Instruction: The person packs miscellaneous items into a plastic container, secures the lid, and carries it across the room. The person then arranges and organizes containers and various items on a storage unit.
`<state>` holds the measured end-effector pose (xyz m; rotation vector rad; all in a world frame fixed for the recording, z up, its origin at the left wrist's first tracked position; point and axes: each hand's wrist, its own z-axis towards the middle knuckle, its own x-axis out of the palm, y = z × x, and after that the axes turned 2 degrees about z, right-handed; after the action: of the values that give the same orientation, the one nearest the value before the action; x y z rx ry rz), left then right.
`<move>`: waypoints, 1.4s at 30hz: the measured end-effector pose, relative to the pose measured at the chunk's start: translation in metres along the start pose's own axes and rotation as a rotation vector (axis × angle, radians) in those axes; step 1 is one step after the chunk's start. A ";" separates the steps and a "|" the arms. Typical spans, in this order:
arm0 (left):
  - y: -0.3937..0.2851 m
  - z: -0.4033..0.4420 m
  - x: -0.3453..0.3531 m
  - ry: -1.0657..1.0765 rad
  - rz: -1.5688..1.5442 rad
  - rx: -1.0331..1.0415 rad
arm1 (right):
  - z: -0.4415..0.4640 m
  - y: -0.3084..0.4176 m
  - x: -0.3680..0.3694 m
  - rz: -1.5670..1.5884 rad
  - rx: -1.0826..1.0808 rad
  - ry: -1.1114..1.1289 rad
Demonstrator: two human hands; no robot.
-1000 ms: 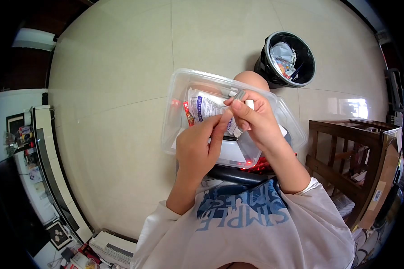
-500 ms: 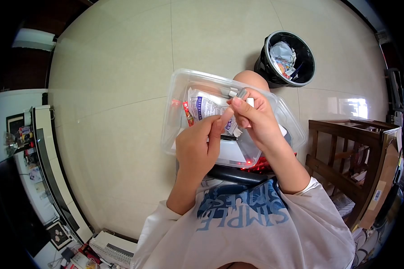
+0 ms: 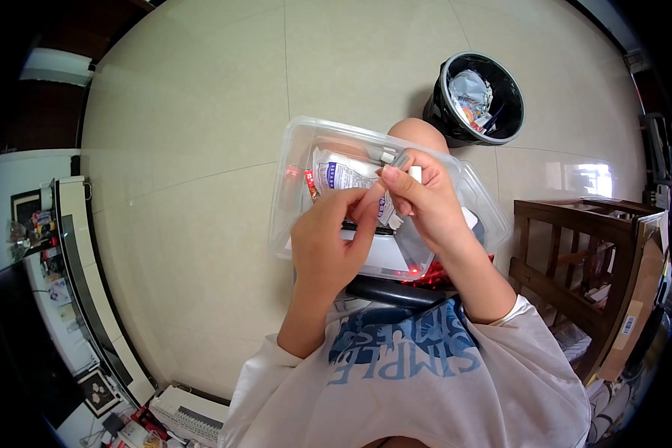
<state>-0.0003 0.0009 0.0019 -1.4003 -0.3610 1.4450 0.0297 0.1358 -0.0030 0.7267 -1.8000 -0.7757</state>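
Note:
Both of my hands meet above a clear plastic box (image 3: 295,138) on my lap. Between the thumb and fingers of my right hand (image 3: 434,198) is a small grey-and-white piece (image 3: 402,160), like a cable plug; its exact kind is unclear. My left hand (image 3: 327,237) is closed in a pinch, its fingertips close to the right thumb. Whatever those fingers hold, if anything, is hidden. Beneath the hands, the box contains a white packet with blue print (image 3: 337,173), a red wrapper (image 3: 310,184) and a flat white item (image 3: 377,250).
A black waste bin (image 3: 435,112) with rubbish inside stands on the tiled floor ahead, right of the box. A wooden rack (image 3: 556,254) is at my right. Shiny red material (image 3: 429,276) lies beside the box near my lap. Along the left runs a low cabinet (image 3: 89,284).
My left hand has shifted slightly, and its thumb and fingers have moved a little. The right hand keeps hold of the grey-and-white piece, nearly in the same place.

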 end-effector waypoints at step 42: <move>0.003 -0.005 -0.003 0.120 -0.159 -0.060 | -0.009 0.001 0.001 -0.059 -0.111 0.097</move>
<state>0.0016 -0.0049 0.0002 -1.4651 -0.4318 1.2235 0.0380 0.1339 0.0014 0.7346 -1.6417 -0.8582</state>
